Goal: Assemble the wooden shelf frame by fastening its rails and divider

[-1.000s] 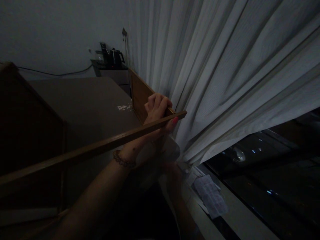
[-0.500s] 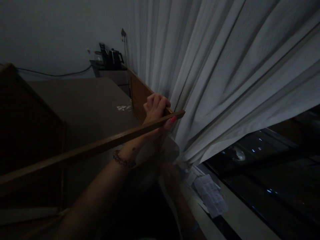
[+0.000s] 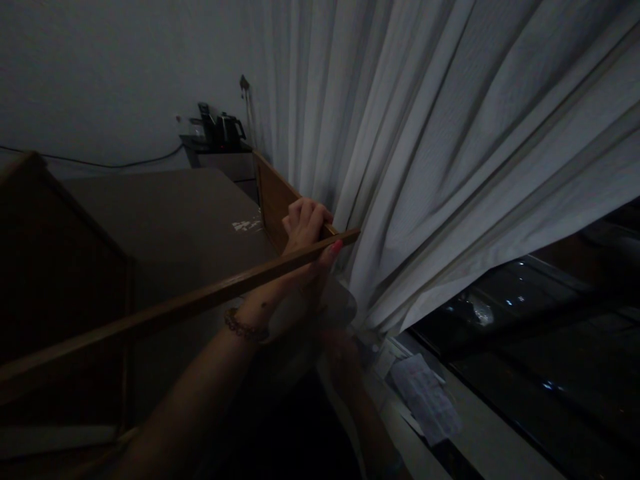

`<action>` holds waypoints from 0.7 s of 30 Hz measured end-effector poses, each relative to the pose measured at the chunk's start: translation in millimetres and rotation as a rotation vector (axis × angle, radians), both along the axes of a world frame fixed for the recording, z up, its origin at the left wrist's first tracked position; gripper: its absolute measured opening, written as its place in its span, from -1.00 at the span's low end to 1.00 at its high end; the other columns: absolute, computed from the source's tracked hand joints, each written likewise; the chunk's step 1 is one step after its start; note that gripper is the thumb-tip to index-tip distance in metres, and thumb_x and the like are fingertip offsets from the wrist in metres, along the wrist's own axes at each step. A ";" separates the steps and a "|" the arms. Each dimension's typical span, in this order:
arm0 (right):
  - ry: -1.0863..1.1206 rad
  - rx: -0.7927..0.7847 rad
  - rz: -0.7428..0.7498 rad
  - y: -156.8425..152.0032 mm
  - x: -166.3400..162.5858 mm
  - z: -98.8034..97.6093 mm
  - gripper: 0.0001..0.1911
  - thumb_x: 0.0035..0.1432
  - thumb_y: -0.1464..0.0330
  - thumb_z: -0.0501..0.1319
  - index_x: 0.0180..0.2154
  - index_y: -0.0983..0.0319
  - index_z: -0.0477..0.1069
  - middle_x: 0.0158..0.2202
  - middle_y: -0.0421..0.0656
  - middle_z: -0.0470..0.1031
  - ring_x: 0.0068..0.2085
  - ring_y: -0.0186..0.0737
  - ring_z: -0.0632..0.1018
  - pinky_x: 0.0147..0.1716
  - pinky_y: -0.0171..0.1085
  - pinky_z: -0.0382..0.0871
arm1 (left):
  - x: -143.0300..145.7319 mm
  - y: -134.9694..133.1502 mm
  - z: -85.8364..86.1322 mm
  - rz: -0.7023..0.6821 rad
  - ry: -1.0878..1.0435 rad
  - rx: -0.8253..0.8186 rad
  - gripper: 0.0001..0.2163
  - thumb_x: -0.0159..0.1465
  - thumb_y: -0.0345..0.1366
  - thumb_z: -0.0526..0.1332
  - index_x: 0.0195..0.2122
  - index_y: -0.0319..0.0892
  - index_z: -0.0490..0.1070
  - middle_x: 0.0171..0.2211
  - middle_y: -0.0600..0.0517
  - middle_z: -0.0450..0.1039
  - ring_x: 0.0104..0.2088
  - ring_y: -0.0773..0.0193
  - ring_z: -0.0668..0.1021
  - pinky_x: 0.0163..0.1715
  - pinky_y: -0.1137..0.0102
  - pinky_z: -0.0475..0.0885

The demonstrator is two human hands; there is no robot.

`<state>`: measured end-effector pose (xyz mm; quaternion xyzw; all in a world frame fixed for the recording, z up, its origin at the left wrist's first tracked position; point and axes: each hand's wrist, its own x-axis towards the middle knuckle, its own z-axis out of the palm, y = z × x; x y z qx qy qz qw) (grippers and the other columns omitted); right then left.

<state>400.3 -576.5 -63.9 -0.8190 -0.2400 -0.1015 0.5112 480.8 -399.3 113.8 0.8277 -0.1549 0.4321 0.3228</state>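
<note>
My left hand (image 3: 304, 230) is wrapped round the corner where two wooden boards meet. One is a long wooden rail (image 3: 165, 310) that runs from the lower left up to the corner. The other is a side panel (image 3: 273, 203) that runs back toward the wall. A beaded bracelet (image 3: 243, 327) sits on that wrist. My right hand (image 3: 345, 357) reaches low beneath the corner in deep shadow, and its fingers do not show. Inside the wooden frame lies a flat grey surface (image 3: 180, 220).
White curtains (image 3: 450, 153) hang close on the right, touching the frame's corner. A dark kettle (image 3: 227, 131) stands on a small cabinet by the back wall. Papers (image 3: 425, 400) lie on a pale ledge beside a dark window. A dark wooden panel (image 3: 55, 267) rises at the left.
The view has tipped slightly, so the frame and my left hand sit a little lower and further left. My left hand keeps its grip on the corner.
</note>
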 end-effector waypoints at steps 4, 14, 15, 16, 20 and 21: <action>-0.053 -0.030 0.015 0.5 3.6 3.0 -0.61 0.37 0.17 -0.01 -0.23 0.11 0.57 -0.33 -0.13 0.56 -0.25 -0.21 0.51 -0.18 -0.21 0.31 | -0.4 -0.5 0.1 -0.001 0.001 -0.011 -0.49 0.26 0.24 -0.13 -0.21 -0.11 0.29 -0.12 -0.11 0.30 0.01 -0.05 0.27 -0.06 0.11 0.21; 0.004 0.027 0.043 1.3 1.3 10.2 -0.66 0.36 0.19 0.02 -0.14 0.10 0.55 -0.32 -0.16 0.48 -0.25 -0.27 0.48 -0.25 -0.30 0.35 | 0.1 0.2 -0.8 0.009 -0.004 -0.008 -0.53 0.24 0.23 -0.04 -0.19 -0.08 0.30 -0.12 -0.10 0.32 0.02 -0.06 0.28 -0.06 0.11 0.20; 0.011 0.030 0.070 1.0 1.5 9.5 -0.64 0.37 0.17 0.01 -0.12 0.10 0.55 -0.33 -0.17 0.47 -0.26 -0.27 0.48 -0.26 -0.31 0.35 | 0.2 -0.1 -0.8 0.012 -0.002 -0.009 -0.53 0.24 0.22 -0.03 -0.19 -0.08 0.31 -0.12 -0.11 0.32 0.02 -0.06 0.27 -0.06 0.10 0.20; 0.016 0.030 0.094 0.3 1.9 8.4 -0.63 0.37 0.16 0.00 -0.10 0.10 0.54 -0.33 -0.17 0.47 -0.27 -0.27 0.47 -0.26 -0.31 0.35 | 0.3 -0.3 -0.7 0.014 0.000 -0.007 -0.53 0.24 0.22 -0.03 -0.19 -0.09 0.31 -0.12 -0.12 0.32 0.02 -0.07 0.27 -0.06 0.10 0.21; 0.040 0.000 0.126 -4.2 4.1 2.4 -0.59 0.40 0.18 -0.07 -0.01 0.09 0.49 -0.28 -0.16 0.46 -0.22 -0.26 0.45 -0.17 -0.27 0.33 | 0.2 -0.6 -0.2 0.013 0.001 -0.003 -0.49 0.24 0.24 -0.07 -0.20 -0.12 0.32 -0.11 -0.14 0.32 0.02 -0.07 0.28 -0.07 0.09 0.22; 0.041 -0.008 0.133 -5.4 4.5 1.3 -0.59 0.40 0.19 -0.08 0.01 0.10 0.48 -0.27 -0.15 0.45 -0.21 -0.26 0.45 -0.15 -0.26 0.33 | 0.1 -0.4 0.0 0.008 -0.002 -0.004 -0.48 0.24 0.25 -0.08 -0.21 -0.12 0.31 -0.11 -0.13 0.32 0.02 -0.06 0.28 -0.07 0.10 0.22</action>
